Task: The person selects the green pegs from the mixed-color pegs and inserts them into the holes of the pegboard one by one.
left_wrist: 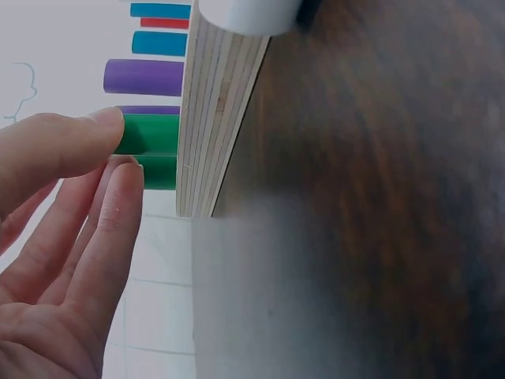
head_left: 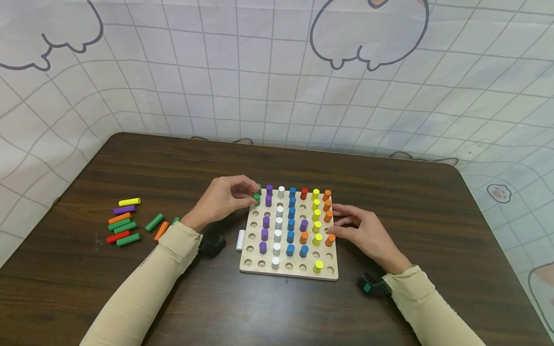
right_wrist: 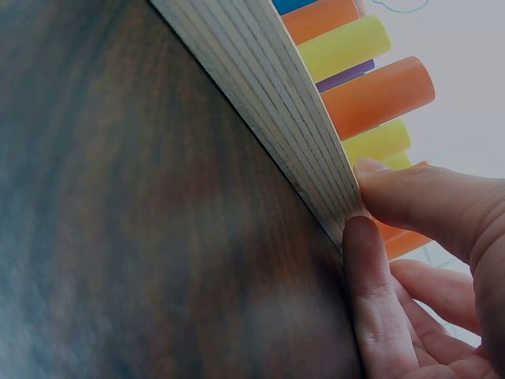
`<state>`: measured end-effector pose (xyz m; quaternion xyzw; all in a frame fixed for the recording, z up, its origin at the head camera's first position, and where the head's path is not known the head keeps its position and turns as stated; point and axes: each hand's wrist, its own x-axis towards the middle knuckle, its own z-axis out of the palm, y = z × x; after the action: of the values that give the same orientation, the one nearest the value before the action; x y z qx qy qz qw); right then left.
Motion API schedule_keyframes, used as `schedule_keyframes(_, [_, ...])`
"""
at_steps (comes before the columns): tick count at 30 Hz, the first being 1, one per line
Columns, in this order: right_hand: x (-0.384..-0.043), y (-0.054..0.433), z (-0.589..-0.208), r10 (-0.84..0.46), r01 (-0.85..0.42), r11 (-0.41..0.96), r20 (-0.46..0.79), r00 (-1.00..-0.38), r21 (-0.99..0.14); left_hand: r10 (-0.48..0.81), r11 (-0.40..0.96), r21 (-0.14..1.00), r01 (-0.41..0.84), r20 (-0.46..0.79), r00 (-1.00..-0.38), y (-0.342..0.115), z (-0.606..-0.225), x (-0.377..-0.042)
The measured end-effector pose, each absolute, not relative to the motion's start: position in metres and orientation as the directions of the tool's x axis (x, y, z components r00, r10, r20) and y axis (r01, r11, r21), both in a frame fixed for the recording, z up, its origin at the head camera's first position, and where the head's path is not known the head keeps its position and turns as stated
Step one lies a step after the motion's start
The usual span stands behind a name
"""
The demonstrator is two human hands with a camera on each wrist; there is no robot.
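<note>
A square wooden pegboard (head_left: 255,267) lies on the table, bearing columns of coloured pegs and several bare holes. At its far left corner my left hand (head_left: 225,199) pinches a green peg (left_wrist: 150,134) between thumb and fingers. The peg stands upright, its lower end at the board's face. Right behind it is a second green peg (left_wrist: 162,172). Along the board's right edge rests my right hand (head_left: 368,234), thumb at the upper rim and a straight finger (right_wrist: 369,268) against the side. Orange pegs (head_left: 330,240) stand close to that thumb.
A loose white peg (head_left: 240,240) lies against the board's left side. Farther left on the table (head_left: 303,317) are scattered loose pegs: yellow (head_left: 130,202), purple (head_left: 124,210), red (head_left: 118,236), orange (head_left: 161,231) and several green (head_left: 154,222). A patterned cloth (head_left: 259,86) hangs behind the table.
</note>
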<state>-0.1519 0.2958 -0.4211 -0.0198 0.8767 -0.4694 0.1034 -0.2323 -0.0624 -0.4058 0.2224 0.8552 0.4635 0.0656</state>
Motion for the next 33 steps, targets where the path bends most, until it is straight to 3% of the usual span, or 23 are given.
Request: schedule_keyframes(33, [-0.151,0.296,-0.423,-0.134,0.056,0.553,-0.155,-0.979,-0.831,0.395,0.499,0.793,0.35,0.152,-0.906,-0.091,-0.378,-0.23])
